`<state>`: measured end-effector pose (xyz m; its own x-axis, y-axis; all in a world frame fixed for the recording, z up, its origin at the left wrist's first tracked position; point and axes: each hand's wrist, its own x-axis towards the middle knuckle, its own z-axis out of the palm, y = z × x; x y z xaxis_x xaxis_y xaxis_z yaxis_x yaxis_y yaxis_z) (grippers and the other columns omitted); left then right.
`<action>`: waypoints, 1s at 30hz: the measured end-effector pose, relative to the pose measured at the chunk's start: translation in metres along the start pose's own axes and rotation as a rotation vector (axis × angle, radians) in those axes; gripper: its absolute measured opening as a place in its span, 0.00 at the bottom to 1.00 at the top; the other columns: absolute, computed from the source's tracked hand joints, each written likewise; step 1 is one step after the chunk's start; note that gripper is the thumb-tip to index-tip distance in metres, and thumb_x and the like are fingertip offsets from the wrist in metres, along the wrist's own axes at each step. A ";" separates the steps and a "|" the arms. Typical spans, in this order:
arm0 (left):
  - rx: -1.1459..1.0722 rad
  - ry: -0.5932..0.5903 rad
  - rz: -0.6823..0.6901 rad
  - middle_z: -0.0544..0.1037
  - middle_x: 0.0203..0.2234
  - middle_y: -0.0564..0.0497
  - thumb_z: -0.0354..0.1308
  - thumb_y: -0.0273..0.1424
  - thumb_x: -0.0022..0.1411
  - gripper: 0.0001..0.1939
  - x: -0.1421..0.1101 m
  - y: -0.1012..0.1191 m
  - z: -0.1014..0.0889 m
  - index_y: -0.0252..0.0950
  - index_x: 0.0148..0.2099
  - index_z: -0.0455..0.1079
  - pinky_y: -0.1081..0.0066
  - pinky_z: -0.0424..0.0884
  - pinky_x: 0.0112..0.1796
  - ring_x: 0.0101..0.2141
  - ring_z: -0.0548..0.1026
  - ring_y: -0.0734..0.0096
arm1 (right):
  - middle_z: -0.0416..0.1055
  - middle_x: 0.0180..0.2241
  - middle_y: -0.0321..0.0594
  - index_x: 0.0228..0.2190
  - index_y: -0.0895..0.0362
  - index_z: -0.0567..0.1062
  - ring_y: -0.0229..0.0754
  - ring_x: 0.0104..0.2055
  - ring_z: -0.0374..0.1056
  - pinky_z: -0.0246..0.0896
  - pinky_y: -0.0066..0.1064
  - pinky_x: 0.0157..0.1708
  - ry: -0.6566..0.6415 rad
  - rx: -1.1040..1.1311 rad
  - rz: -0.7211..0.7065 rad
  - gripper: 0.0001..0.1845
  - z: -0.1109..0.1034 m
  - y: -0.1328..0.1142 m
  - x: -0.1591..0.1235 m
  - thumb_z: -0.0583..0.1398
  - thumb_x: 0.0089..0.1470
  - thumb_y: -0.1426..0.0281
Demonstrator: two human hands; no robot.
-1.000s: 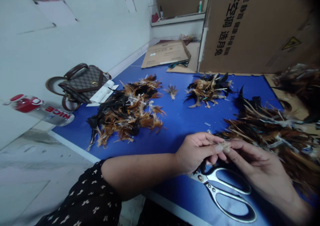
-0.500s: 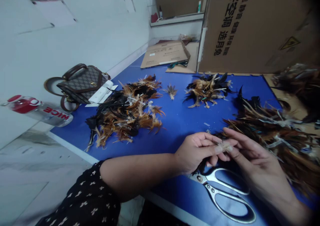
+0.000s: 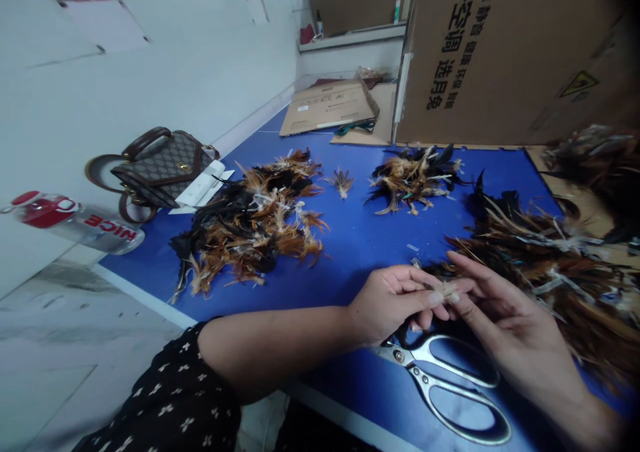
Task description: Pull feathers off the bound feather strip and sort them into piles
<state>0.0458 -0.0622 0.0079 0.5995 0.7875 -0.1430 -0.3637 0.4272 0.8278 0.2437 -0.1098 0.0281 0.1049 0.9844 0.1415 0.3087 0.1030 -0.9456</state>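
Note:
My left hand (image 3: pixel 393 303) and my right hand (image 3: pixel 505 322) meet above the blue table (image 3: pixel 355 245), both pinching the pale quill end of a small feather bundle (image 3: pixel 449 293). The bundle's dark feathers hang below my left hand. Steel scissors (image 3: pixel 445 385) lie flat on the table right under both hands. A large heap of brown and black feathers (image 3: pixel 555 272) lies just beyond my right hand.
Two more feather piles (image 3: pixel 255 222) (image 3: pixel 413 179) and a single tuft (image 3: pixel 343 182) lie farther out. A brown handbag (image 3: pixel 155 169) and a water bottle (image 3: pixel 75 222) sit at the left edge. Cardboard boxes (image 3: pixel 500 52) (image 3: pixel 327 105) stand at the back.
My right hand's fingers have spread a little while still pinching the bundle's tip. The view shifted slightly; everything else stays put.

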 end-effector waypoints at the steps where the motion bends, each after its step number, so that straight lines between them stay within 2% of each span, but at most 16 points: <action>1: 0.001 0.002 -0.003 0.84 0.31 0.48 0.82 0.49 0.58 0.29 0.000 0.000 0.000 0.31 0.47 0.79 0.73 0.65 0.25 0.22 0.74 0.79 | 0.85 0.36 0.41 0.66 0.48 0.81 0.46 0.34 0.83 0.85 0.35 0.39 -0.022 0.012 0.008 0.40 0.000 0.001 0.000 0.72 0.63 0.40; 6: -0.014 -0.009 0.001 0.84 0.31 0.48 0.81 0.47 0.60 0.27 0.000 -0.001 0.000 0.31 0.46 0.79 0.74 0.65 0.25 0.22 0.73 0.79 | 0.85 0.36 0.41 0.68 0.49 0.79 0.47 0.35 0.83 0.85 0.36 0.41 -0.065 0.042 0.019 0.39 -0.002 0.005 -0.001 0.72 0.64 0.44; 11: 0.004 0.045 0.021 0.83 0.31 0.49 0.80 0.47 0.61 0.26 -0.001 0.002 0.003 0.32 0.45 0.77 0.74 0.63 0.25 0.22 0.70 0.81 | 0.85 0.38 0.40 0.67 0.49 0.79 0.43 0.37 0.83 0.83 0.30 0.41 -0.067 0.051 -0.007 0.35 0.000 0.013 -0.004 0.71 0.67 0.48; 13: 0.015 0.109 0.029 0.82 0.30 0.50 0.80 0.48 0.60 0.27 -0.001 0.005 0.005 0.32 0.44 0.75 0.74 0.62 0.26 0.22 0.68 0.82 | 0.85 0.38 0.42 0.63 0.52 0.82 0.44 0.38 0.83 0.83 0.30 0.41 -0.112 0.040 0.007 0.31 0.001 0.016 -0.004 0.71 0.68 0.48; 16: 0.073 0.213 0.044 0.80 0.28 0.52 0.80 0.47 0.58 0.26 0.001 0.008 0.005 0.34 0.42 0.73 0.75 0.62 0.26 0.21 0.66 0.83 | 0.86 0.40 0.43 0.52 0.53 0.85 0.46 0.39 0.82 0.81 0.32 0.40 -0.177 -0.064 -0.035 0.23 -0.001 0.016 -0.003 0.69 0.69 0.48; 20: 0.276 0.292 0.108 0.80 0.29 0.52 0.74 0.42 0.64 0.18 0.004 0.007 0.001 0.35 0.42 0.74 0.74 0.66 0.28 0.23 0.70 0.78 | 0.85 0.37 0.40 0.41 0.49 0.86 0.45 0.35 0.81 0.77 0.31 0.35 -0.143 -0.258 -0.173 0.18 -0.012 0.004 -0.001 0.67 0.70 0.49; 23: 0.537 0.216 0.220 0.81 0.30 0.50 0.68 0.35 0.69 0.08 0.001 0.007 -0.004 0.35 0.41 0.78 0.71 0.71 0.35 0.30 0.75 0.72 | 0.85 0.37 0.40 0.39 0.47 0.86 0.46 0.35 0.80 0.78 0.33 0.34 -0.215 -0.277 -0.265 0.14 -0.023 -0.005 0.001 0.66 0.71 0.53; 26: 0.719 -0.009 0.283 0.82 0.31 0.47 0.67 0.31 0.68 0.06 -0.006 0.012 -0.004 0.35 0.37 0.80 0.67 0.73 0.42 0.35 0.77 0.69 | 0.85 0.38 0.41 0.40 0.46 0.87 0.47 0.37 0.81 0.80 0.35 0.37 -0.241 -0.278 -0.323 0.11 -0.032 -0.008 0.006 0.67 0.71 0.57; 28: 0.645 -0.139 0.217 0.82 0.31 0.47 0.69 0.35 0.68 0.09 -0.009 0.017 -0.002 0.35 0.36 0.79 0.68 0.72 0.39 0.32 0.76 0.70 | 0.85 0.36 0.41 0.38 0.46 0.87 0.47 0.35 0.81 0.79 0.35 0.38 -0.223 -0.266 -0.316 0.12 -0.035 -0.008 0.009 0.67 0.71 0.56; 30: 0.476 -0.171 0.089 0.82 0.30 0.47 0.73 0.42 0.66 0.15 -0.009 0.021 0.000 0.34 0.38 0.78 0.69 0.71 0.34 0.29 0.74 0.73 | 0.84 0.34 0.41 0.35 0.46 0.87 0.47 0.33 0.80 0.79 0.36 0.35 -0.208 -0.233 -0.259 0.15 -0.033 -0.007 0.011 0.66 0.71 0.52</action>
<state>0.0329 -0.0609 0.0264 0.7035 0.7107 -0.0033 -0.0770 0.0809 0.9937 0.2738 -0.1045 0.0464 -0.1900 0.9406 0.2813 0.5087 0.3394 -0.7913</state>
